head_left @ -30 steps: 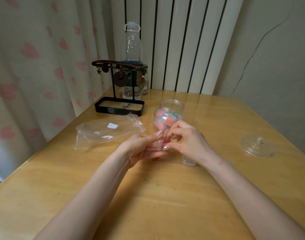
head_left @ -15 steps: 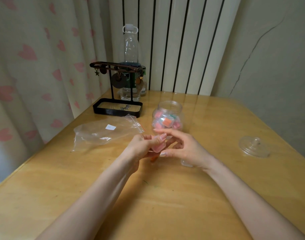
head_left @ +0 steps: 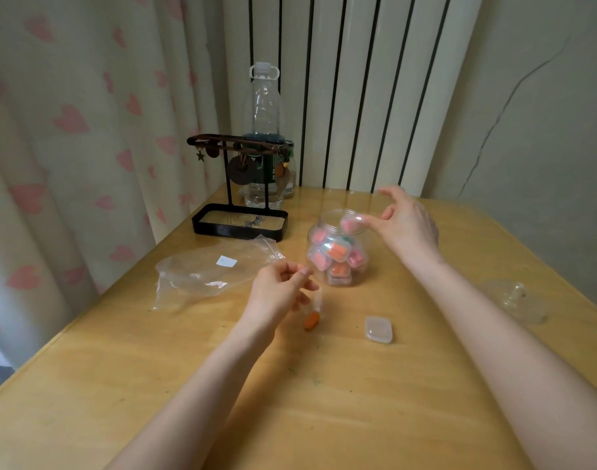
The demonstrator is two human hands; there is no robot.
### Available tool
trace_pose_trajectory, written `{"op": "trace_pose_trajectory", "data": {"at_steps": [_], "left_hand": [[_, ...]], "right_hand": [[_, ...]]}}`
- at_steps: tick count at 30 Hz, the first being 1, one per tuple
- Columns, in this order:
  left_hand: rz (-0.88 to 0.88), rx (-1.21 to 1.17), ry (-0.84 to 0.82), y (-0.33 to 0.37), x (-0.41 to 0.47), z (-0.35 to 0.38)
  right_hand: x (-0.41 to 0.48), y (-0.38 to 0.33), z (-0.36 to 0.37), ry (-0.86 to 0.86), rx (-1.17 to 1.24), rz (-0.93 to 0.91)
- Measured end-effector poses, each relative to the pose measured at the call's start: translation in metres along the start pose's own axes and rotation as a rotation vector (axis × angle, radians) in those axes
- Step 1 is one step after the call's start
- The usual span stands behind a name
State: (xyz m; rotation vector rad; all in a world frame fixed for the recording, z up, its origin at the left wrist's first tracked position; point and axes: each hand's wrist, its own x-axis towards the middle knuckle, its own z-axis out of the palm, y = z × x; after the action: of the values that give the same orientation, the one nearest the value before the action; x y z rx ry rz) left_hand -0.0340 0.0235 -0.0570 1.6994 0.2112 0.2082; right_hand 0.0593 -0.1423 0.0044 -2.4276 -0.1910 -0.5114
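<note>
right hand (head_left: pixel 405 225) is up over the open mouth of the clear jar (head_left: pixel 337 256), thumb and a fingertip pinching a little pink box (head_left: pixel 348 225) right at the rim. the other fingers are fanned out and lifted. the box sits just above the opening, not down inside with the rest. the jar itself stands upright mid-table and is roughly half full of the same small boxes, pink and orange ones jumbled together.

left hand (head_left: pixel 278 293) is lower and nearer, just in front of the jar and to its left, with the fingers curled in. it's gripping a small clear piece (head_left: pixel 318 300) that hangs down from the fingertips, with an orange bit (head_left: pixel 312 321) at the bottom end. honestly can't tell if the orange bit touches the table (head_left: pixel 358 401) or only dangles just above it, it's a bit blurry there.

other stuff lying around: a small clear square case (head_left: pixel 378 329) flat on the wood near the jar, between the two forearms. the glass lid (head_left: pixel 512 300) is well off to the right, near the table edge. an empty zip bag (head_left: pixel 202 271) lies crumpled to the left of the jar. behind that there's a black stand (head_left: pixel 239 225) with a tray base and trinkets hanging off its bar, and a tall plastic bottle (head_left: pixel 263 123) in the back corner by the heart-print curtain (head_left: pixel 69 130).
</note>
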Motion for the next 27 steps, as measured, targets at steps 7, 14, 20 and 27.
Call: {"op": "trace_pose_trajectory", "data": {"at_steps": [7, 14, 20, 27], "left_hand": [[0.019, -0.002, -0.045, 0.001, -0.001, 0.004], [0.031, 0.021, -0.324, 0.003, -0.014, 0.008], [0.134, -0.208, -0.499, -0.002, -0.022, 0.019], [0.135, -0.379, -0.539, -0.003, -0.018, 0.014]], "right_hand": [[-0.063, 0.052, 0.005, -0.74, -0.173, -0.088], [-0.084, 0.049, 0.002, -0.557, 0.616, -0.003], [-0.093, 0.038, 0.006, -0.471, 0.712, -0.13], [-0.096, 0.027, -0.004, -0.524, 0.796, -0.148]]}}
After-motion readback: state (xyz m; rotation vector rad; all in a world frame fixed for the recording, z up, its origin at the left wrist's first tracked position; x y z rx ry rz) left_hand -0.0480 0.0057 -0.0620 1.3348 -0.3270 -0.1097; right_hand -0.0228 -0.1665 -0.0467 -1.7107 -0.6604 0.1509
